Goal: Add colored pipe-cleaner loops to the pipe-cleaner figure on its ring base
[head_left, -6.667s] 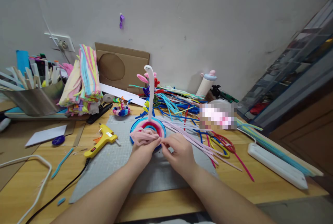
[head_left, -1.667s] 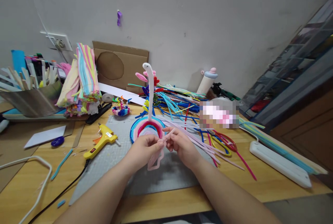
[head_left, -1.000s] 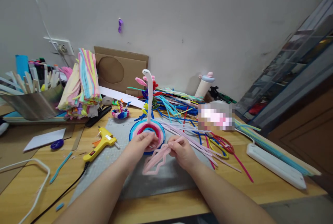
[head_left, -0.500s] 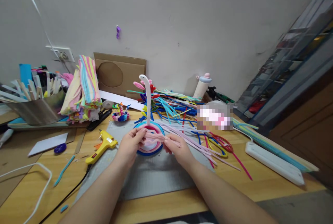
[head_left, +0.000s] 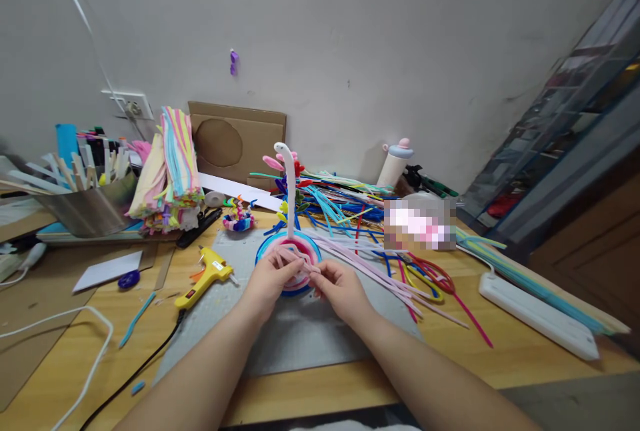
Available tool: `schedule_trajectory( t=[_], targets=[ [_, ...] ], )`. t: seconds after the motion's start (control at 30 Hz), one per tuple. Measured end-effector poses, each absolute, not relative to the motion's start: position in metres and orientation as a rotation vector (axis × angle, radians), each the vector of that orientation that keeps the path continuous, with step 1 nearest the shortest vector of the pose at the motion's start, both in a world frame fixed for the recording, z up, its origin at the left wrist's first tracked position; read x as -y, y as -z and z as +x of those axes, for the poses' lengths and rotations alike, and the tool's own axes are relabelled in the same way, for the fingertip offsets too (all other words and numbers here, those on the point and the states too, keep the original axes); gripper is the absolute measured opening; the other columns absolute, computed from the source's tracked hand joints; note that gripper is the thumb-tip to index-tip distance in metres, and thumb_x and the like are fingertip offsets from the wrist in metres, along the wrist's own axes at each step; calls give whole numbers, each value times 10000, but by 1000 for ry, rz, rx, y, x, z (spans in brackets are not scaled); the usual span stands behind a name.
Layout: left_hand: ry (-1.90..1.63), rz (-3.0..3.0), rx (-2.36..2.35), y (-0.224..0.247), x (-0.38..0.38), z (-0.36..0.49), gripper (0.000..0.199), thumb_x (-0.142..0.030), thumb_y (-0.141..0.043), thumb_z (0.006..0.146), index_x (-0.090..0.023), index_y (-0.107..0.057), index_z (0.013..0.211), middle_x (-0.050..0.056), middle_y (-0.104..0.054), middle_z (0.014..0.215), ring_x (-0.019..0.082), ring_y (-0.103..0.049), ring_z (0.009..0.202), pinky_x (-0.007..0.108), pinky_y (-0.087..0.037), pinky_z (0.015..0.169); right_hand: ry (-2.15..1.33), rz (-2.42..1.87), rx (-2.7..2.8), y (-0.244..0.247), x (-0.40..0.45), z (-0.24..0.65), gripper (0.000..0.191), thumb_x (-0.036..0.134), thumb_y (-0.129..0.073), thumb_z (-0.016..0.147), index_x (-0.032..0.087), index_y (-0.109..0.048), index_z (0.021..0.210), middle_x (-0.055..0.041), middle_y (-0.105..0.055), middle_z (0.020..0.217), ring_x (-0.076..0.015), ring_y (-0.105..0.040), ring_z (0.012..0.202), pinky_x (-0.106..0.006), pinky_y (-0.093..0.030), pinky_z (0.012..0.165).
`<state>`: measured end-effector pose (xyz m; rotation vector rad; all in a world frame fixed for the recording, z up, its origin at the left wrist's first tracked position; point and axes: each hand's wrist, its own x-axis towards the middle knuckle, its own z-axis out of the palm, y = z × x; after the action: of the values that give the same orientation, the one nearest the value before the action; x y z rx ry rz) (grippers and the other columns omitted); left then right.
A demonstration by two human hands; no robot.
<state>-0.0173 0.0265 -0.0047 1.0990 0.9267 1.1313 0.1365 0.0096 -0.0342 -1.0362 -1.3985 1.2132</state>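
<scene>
Between my two hands is a bent bundle of light pink pipe cleaners (head_left: 296, 259). My left hand (head_left: 273, 279) pinches its left part between thumb and fingers. At its right end, the fingertips of my right hand (head_left: 339, 284) are closed on it. Just behind and below lies a round base of coiled pipe cleaners (head_left: 314, 248) in blue, pink and white, partly covered by my hands. A tall white stem (head_left: 291, 197) with a curved tip rises at the back of the base. Colourful pipe-cleaner shapes (head_left: 273, 163) show behind the stem.
A yellow glue gun (head_left: 206, 277) lies left on the grey mat (head_left: 310, 344). Pink pipe cleaners (head_left: 370, 269) and scissors (head_left: 425, 284) lie right, near a white power strip (head_left: 537, 314). Behind stand a metal holder with sticks (head_left: 90, 207), a bottle (head_left: 394, 165) and cardboard (head_left: 260, 137).
The pink bundle, stretched fairly straight between my hands before, is now bent and looped. My right hand's fingers have shifted along its end. The whole view has moved slightly.
</scene>
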Motion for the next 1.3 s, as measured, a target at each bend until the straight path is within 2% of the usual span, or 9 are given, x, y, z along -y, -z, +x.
schedule_trajectory(
  t=[0.13, 0.43, 0.57, 0.7, 0.8, 0.9, 1.1, 1.2, 1.3],
  targets=[
    [-1091, 1089, -875, 9, -23, -15, 218, -313, -706, 682, -141, -637, 796, 51, -674, 758, 159, -615, 713, 263, -458, 685, -1319, -1010, 1324, 36, -9, 134, 209, 365, -599, 773, 160, -579, 740, 26, -574, 583, -86, -506, 446, -196, -386, 420],
    [-1008, 1140, -977, 11, -23, -15, 249, -333, -730, 640, -113, -667, 736, 58, -663, 678, 159, -601, 643, 263, -461, 635, -1306, -1076, 1267, 28, -1, 129, 294, 427, -636, 730, 139, -589, 694, 11, -597, 563, -90, -538, 421, -198, -416, 412],
    [-993, 1152, -919, 6, -24, -18, 255, -331, -750, 614, -107, -669, 704, 65, -668, 667, 169, -603, 638, 265, -445, 636, -1569, -970, 1130, 22, -1, 130, 342, 461, -665, 700, 132, -572, 686, -2, -617, 564, -83, -544, 400, -176, -395, 379],
    [-912, 1129, -743, 0, -25, -22, 273, -343, -753, 614, -107, -653, 707, 51, -652, 641, 153, -588, 614, 251, -424, 616, -1940, -795, 942, 17, -3, 136, 312, 396, -711, 688, 122, -564, 698, 5, -609, 574, -38, -503, 385, -125, -328, 349],
    [-887, 1084, -712, -1, -25, -23, 274, -331, -759, 610, -109, -633, 709, 42, -644, 649, 136, -574, 606, 239, -416, 602, -2064, -740, 847, 17, -3, 138, 284, 357, -715, 699, 118, -569, 745, 13, -601, 581, -25, -495, 387, -110, -314, 343],
    [-886, 1072, -740, -1, -24, -22, 277, -322, -758, 613, -120, -619, 742, 35, -644, 659, 136, -579, 605, 246, -420, 609, -2019, -763, 889, 18, -2, 137, 298, 374, -703, 707, 114, -564, 756, 5, -612, 599, -33, -510, 393, -118, -348, 354],
    [-1041, 1089, -905, -1, -27, -21, 299, -368, -726, 647, -127, -650, 807, 52, -674, 710, 152, -601, 637, 250, -428, 617, -1607, -931, 1115, 28, -4, 131, 347, 447, -677, 693, 142, -520, 744, 5, -637, 591, -82, -564, 401, -153, -396, 352],
    [-1176, 1019, -1008, 2, -31, -24, 313, -415, -705, 655, -135, -670, 789, 43, -675, 675, 137, -586, 586, 238, -420, 572, -1559, -942, 1173, 36, -6, 129, 362, 465, -669, 690, 154, -507, 778, 13, -636, 592, -91, -562, 389, -177, -429, 362],
    [-1172, 1015, -1007, 5, -33, -26, 311, -408, -719, 640, -135, -675, 781, 43, -679, 675, 137, -591, 593, 234, -425, 574, -1552, -956, 1219, 39, -6, 129, 391, 499, -631, 711, 168, -497, 871, 20, -637, 619, -86, -546, 370, -167, -399, 331]
  ],
)
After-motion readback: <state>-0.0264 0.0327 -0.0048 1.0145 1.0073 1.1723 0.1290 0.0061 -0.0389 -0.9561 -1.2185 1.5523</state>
